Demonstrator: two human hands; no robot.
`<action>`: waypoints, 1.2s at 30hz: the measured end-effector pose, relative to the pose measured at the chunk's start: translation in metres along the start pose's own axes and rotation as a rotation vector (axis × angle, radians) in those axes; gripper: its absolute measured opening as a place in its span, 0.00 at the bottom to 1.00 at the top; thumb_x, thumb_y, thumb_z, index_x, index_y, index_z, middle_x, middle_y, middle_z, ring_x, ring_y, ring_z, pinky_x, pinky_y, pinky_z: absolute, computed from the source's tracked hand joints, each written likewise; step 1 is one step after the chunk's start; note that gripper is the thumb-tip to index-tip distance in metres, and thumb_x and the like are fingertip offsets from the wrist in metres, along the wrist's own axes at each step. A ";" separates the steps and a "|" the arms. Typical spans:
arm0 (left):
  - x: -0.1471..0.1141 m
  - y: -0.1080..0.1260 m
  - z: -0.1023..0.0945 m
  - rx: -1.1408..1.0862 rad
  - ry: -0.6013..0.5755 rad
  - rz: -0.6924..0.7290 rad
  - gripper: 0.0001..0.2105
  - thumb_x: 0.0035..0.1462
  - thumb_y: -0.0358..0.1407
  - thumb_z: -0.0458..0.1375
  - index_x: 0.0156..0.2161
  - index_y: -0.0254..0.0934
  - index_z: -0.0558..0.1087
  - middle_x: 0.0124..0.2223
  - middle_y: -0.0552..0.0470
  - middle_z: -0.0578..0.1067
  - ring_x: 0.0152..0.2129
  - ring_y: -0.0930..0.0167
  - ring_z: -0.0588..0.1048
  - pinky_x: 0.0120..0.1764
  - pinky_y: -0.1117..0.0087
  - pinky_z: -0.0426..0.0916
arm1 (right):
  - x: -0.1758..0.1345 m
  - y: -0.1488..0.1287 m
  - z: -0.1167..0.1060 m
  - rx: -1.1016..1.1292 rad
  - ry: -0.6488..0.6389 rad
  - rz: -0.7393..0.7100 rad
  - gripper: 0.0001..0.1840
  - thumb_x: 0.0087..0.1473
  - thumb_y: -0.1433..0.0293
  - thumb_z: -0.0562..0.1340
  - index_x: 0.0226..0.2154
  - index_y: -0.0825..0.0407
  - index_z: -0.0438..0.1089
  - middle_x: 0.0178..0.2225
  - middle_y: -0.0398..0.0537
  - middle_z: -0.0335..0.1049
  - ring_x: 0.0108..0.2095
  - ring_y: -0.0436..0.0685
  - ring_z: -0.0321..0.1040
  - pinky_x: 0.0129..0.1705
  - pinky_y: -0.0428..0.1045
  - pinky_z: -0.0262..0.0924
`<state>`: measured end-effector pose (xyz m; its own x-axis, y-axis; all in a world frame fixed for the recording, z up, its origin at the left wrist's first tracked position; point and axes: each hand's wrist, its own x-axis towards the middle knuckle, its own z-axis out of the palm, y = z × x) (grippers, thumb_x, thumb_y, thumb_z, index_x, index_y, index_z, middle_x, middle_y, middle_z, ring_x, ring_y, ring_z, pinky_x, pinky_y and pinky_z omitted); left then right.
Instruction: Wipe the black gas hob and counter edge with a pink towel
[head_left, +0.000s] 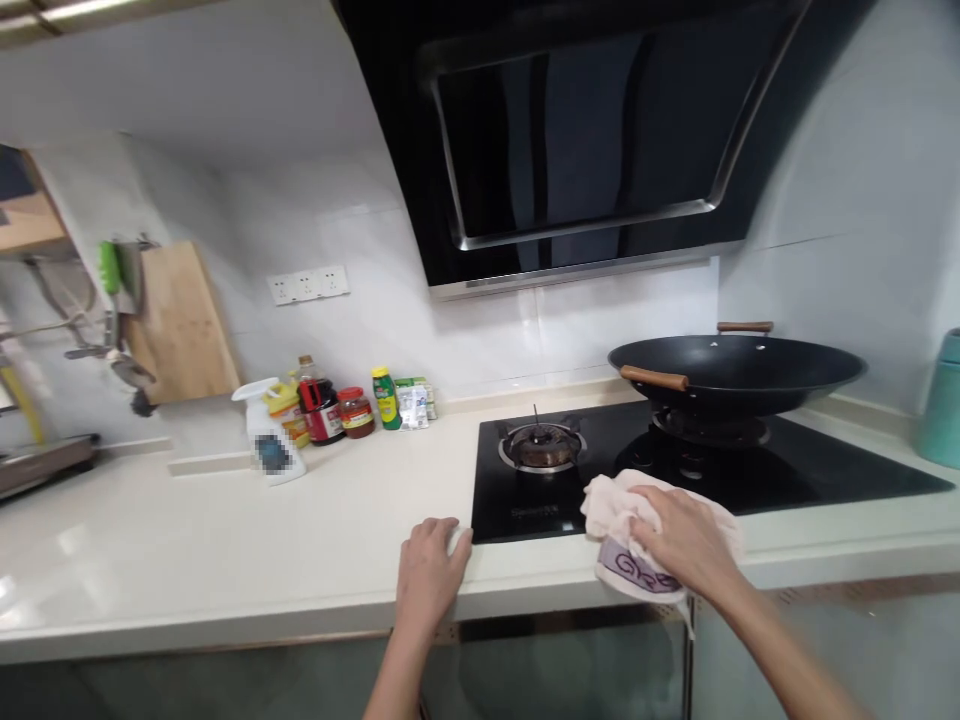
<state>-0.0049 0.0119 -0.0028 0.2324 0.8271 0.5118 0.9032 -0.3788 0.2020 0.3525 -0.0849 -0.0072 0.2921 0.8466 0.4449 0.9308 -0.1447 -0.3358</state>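
Note:
My right hand (686, 535) grips a bunched pale pink towel (622, 505) with a purple patterned band. The towel lies on the front edge of the black glass gas stove (525, 512), and part of it hangs over the counter's edge. My left hand (431, 562) rests on the white countertop (352, 540) beside the stove's front left corner, thumb apart from the fingers and no object visible in it. Behind the towel, a large black wok (750, 375) with wooden handles sits on the right burner. The left burner (541, 446) is bare.
Left of the stove stand a white spray bottle (271, 435), a dark sauce bottle (321, 408), a red-lidded jar (355, 413) and a green-yellow container (386, 399). A black range hood (577, 150) overhangs the stove. A cutting board (187, 325) hangs at left; a teal container (941, 405) stands far right.

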 end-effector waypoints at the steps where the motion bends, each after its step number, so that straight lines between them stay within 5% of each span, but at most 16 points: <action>1: -0.001 0.001 0.000 0.002 0.007 -0.004 0.17 0.66 0.43 0.51 0.50 0.39 0.77 0.48 0.44 0.78 0.49 0.61 0.74 0.51 0.60 0.65 | -0.001 -0.001 0.001 -0.020 0.011 0.020 0.24 0.56 0.60 0.55 0.53 0.46 0.72 0.49 0.53 0.75 0.53 0.66 0.65 0.53 0.57 0.51; 5: -0.003 0.003 0.001 -0.001 0.026 -0.024 0.16 0.66 0.43 0.52 0.49 0.40 0.77 0.48 0.45 0.78 0.49 0.61 0.74 0.50 0.61 0.64 | -0.007 -0.042 0.009 -0.063 0.050 0.094 0.23 0.57 0.62 0.53 0.52 0.48 0.72 0.47 0.56 0.75 0.51 0.68 0.65 0.50 0.60 0.51; 12: -0.006 0.003 0.002 -0.026 0.041 -0.029 0.15 0.66 0.42 0.52 0.48 0.40 0.77 0.47 0.45 0.79 0.47 0.62 0.74 0.49 0.60 0.64 | -0.019 -0.123 0.035 0.028 0.034 -0.102 0.20 0.57 0.63 0.55 0.50 0.47 0.72 0.49 0.55 0.74 0.51 0.68 0.65 0.51 0.61 0.52; 19: -0.010 0.005 -0.003 -0.065 0.030 -0.028 0.14 0.66 0.42 0.51 0.47 0.40 0.78 0.46 0.45 0.79 0.46 0.61 0.74 0.47 0.60 0.64 | -0.027 -0.107 0.051 0.083 0.006 -0.160 0.25 0.55 0.60 0.58 0.56 0.41 0.68 0.55 0.50 0.72 0.54 0.69 0.65 0.55 0.61 0.53; 26: -0.010 0.002 0.000 -0.058 0.062 0.002 0.13 0.66 0.41 0.52 0.46 0.42 0.78 0.44 0.46 0.79 0.44 0.62 0.75 0.47 0.61 0.65 | -0.029 -0.080 0.067 0.112 -0.111 -0.298 0.49 0.37 0.63 0.67 0.65 0.40 0.60 0.63 0.50 0.64 0.59 0.74 0.61 0.58 0.65 0.54; 31: -0.010 0.001 0.003 -0.068 0.073 0.002 0.12 0.66 0.41 0.52 0.46 0.42 0.78 0.43 0.46 0.79 0.44 0.62 0.75 0.46 0.61 0.64 | -0.036 -0.084 0.064 0.153 -0.101 -0.383 0.42 0.42 0.67 0.65 0.62 0.35 0.64 0.58 0.49 0.69 0.55 0.72 0.64 0.56 0.65 0.58; 36: -0.010 0.003 -0.001 -0.069 0.045 -0.012 0.12 0.66 0.40 0.52 0.46 0.42 0.77 0.44 0.46 0.78 0.44 0.62 0.74 0.47 0.61 0.63 | -0.047 -0.127 0.058 0.353 -0.136 -0.402 0.36 0.43 0.71 0.61 0.57 0.39 0.68 0.54 0.48 0.72 0.53 0.67 0.67 0.56 0.61 0.61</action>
<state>-0.0044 0.0021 -0.0064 0.2034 0.8128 0.5459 0.8783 -0.3978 0.2651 0.2080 -0.0768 -0.0339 -0.1235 0.8616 0.4923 0.8259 0.3643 -0.4303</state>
